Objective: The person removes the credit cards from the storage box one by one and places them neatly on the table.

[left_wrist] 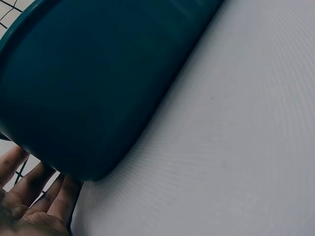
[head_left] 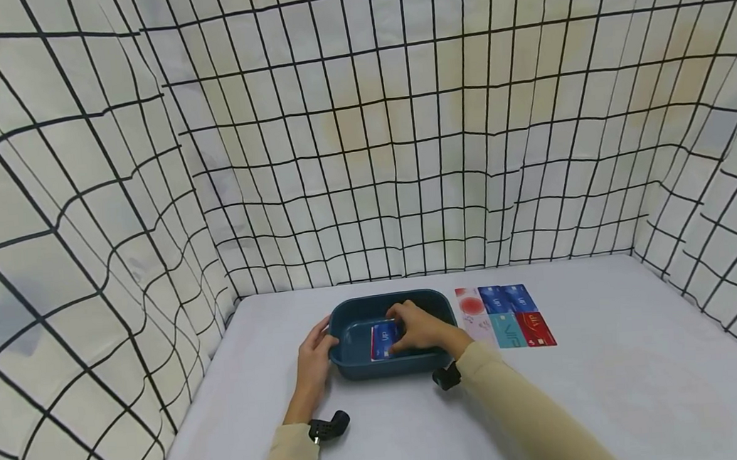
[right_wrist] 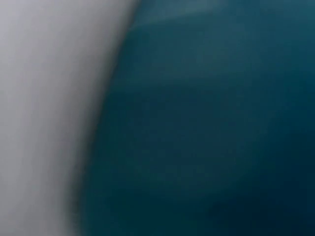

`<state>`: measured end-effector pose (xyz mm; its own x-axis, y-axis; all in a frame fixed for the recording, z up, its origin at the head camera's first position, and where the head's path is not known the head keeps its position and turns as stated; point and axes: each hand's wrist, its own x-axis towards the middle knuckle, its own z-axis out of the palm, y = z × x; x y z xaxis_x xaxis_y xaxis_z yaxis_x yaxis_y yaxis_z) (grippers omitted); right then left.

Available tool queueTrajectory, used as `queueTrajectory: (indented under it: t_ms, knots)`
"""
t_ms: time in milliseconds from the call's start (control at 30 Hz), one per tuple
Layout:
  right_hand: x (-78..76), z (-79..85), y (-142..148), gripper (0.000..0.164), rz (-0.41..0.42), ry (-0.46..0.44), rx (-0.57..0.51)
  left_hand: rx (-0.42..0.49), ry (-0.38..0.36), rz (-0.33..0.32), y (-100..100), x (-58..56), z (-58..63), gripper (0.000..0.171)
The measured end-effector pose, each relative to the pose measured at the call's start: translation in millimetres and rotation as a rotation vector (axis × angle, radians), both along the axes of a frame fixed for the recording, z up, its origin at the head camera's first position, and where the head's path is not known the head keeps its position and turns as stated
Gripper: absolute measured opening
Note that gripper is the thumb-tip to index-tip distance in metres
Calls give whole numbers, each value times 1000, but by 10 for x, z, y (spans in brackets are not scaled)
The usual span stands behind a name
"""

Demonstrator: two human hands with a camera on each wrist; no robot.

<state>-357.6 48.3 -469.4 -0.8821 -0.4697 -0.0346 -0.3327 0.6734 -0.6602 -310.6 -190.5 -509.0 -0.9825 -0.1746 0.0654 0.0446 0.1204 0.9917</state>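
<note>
A dark teal plastic tub (head_left: pixel 353 370) stands on the white table. My left hand (head_left: pixel 315 355) holds its left end, thumb at the rim and fingers along the outer wall. In the left wrist view the fingers of that left hand (left_wrist: pixel 42 201) touch the tub's (left_wrist: pixel 98 98) outside. Inside the tub, my right hand (head_left: pixel 422 327) grips a blue card (head_left: pixel 384 340) between thumb and fingers. A red edge shows from under this card. Only the blurred tub wall (right_wrist: pixel 187 123) fills most of the right wrist view; the right hand is out of that picture.
Right of the tub lie several flat cards: a pink one (head_left: pixel 475 315), two blue ones, the nearer being a blue card (head_left: pixel 495 299), a teal card (head_left: pixel 507 331) and a red card (head_left: pixel 536 329). Black netting (head_left: pixel 362 145) over white cloth encloses the table's back and sides.
</note>
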Motion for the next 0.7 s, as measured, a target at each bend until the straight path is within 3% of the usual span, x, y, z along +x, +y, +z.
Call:
queueTrajectory:
  t_ms: [300,700]
  knots:
    - [-63,-67,-21,82,11,24,111,0,7,2,7,9,7,55]
    - [-54,-84,-21,75,28,38,173,17,-28,-24,4,4,47,57]
